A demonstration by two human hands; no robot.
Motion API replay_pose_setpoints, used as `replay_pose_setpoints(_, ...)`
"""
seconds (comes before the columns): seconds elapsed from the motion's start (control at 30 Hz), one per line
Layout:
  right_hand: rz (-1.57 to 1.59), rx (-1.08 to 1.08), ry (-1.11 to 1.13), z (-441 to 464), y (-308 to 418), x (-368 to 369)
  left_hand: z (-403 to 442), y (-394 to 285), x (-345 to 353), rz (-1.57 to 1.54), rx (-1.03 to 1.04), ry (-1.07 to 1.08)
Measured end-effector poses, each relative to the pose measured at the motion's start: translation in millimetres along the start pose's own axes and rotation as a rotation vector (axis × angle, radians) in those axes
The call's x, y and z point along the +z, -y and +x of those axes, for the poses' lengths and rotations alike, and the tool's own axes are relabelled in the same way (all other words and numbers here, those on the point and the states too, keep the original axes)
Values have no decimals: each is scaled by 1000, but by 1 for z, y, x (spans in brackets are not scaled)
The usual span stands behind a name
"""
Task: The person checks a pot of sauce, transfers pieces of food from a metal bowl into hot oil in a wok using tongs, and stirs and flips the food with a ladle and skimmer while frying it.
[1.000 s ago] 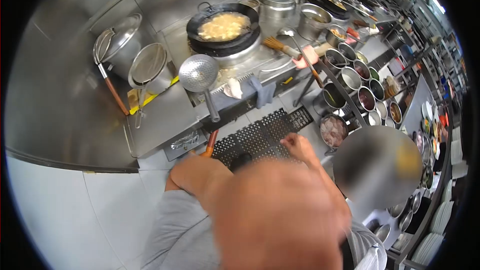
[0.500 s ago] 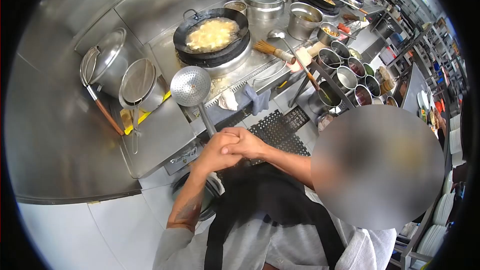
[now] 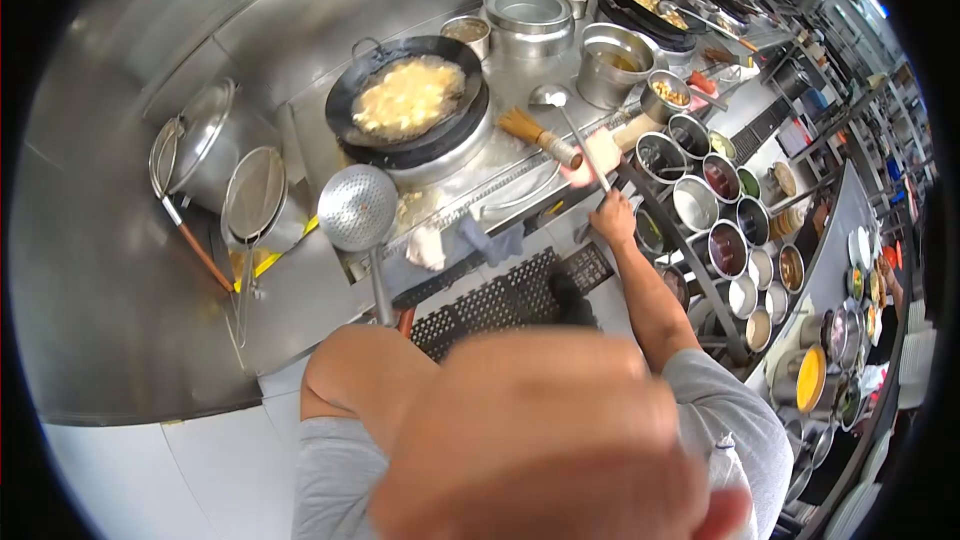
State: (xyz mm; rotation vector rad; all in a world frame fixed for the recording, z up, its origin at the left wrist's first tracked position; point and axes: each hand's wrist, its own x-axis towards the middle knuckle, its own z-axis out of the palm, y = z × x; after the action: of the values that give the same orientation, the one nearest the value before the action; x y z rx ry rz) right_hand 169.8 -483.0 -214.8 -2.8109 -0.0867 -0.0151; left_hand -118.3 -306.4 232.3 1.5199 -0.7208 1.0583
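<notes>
Right hand (image 3: pixel 613 221) fingers were wrapped round the ladle (image 3: pixel 548 96), bowl near the brush (image 3: pixel 540 138) on the worktop (image 3: pixel 518 85), seemingly a pick-up wanting a steady lift, while the left hand (image 3: pixel 540 430) blurred, fingers unreadable!

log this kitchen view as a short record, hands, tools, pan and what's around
left hand: blurred, very close to the camera; grip unclear
right hand: closed on the handle of the ladle
wok: on the stove, holding pale food
brush: lying left of the ladle
skimmer: in front of the wok, bowl facing up
cloths: one white, one blue, at the stove's front edge
</notes>
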Motion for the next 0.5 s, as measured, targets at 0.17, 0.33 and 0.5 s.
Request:
replay_pose_setpoints(0.17,372,52,182,75,-73,61,44,78,118,25,-3,-149)
replay_pose_setpoints(0.33,1163,206,648,206,-20,-18,85,147,209,176,103,-349)
replay_pose_setpoints(0.5,401,-352,43,393,56,-83,76,187,205,299,-182,145)
